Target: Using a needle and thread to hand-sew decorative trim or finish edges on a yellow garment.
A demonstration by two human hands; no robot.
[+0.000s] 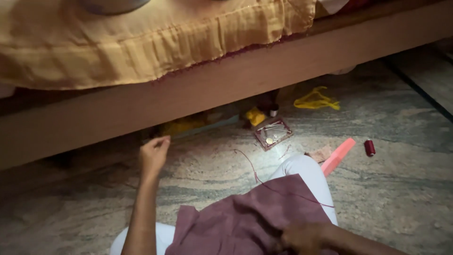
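Note:
A mauve cloth (245,217) lies over my lap and my white-trousered leg (306,172) as I sit on the floor. My right hand (302,236) grips the cloth at its lower edge. My left hand (153,153) is raised to the left of the cloth, close to the bed frame, with its fingertips pinched together. Whatever they pinch is too small to see. A thin dark red thread (252,170) curves over the floor above the cloth and runs on across it to the right.
A wooden bed frame (226,80) with a yellow sheet (141,42) spans the top. On the stone floor (406,189) lie a small tray of sewing bits (272,133), a pink strip (337,156), a dark red spool (369,148) and a yellow tangle (316,100).

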